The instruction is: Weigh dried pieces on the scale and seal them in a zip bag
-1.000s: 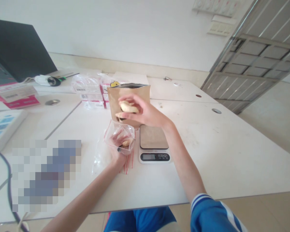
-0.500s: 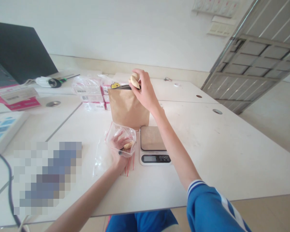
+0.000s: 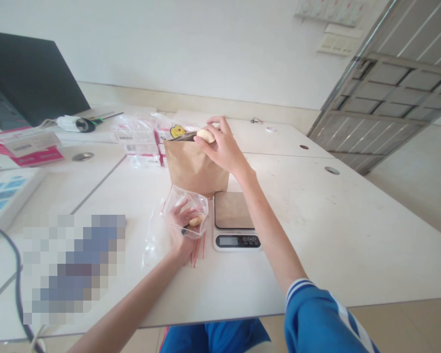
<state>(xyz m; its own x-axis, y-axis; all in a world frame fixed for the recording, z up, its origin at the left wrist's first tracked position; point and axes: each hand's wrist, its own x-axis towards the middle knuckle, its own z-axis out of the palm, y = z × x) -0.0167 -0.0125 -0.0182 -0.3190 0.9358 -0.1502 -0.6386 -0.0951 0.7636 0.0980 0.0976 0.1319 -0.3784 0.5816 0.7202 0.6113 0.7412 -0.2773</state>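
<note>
My right hand [image 3: 223, 147] pinches a pale peanut-like piece [image 3: 206, 136] at the open top of a brown paper bag [image 3: 196, 166], which stands upright. Below it, my left hand [image 3: 182, 223] is wrapped round a clear zip bag [image 3: 187, 201], its mouth held wide. A tan piece [image 3: 196, 221] shows inside that clear bag. Beside it on the right sits a kitchen scale [image 3: 233, 211] with a bare plate, partly behind my right forearm. More clear bags with red strips [image 3: 198, 252] lie flat under my left hand.
Plastic-wrapped boxes [image 3: 139, 147] stand behind, left of the paper bag. Further left are a black monitor [image 3: 33, 73], pink-and-white boxes [image 3: 29, 147], a white device [image 3: 71, 123], and a cable [image 3: 18, 274]. A blurred-out patch [image 3: 81, 264] covers part of the table [image 3: 334, 235].
My right hand has moved slightly down at the paper bag's mouth, and its fingers have shifted around the pale piece. My left hand keeps its hold on the clear bag.
</note>
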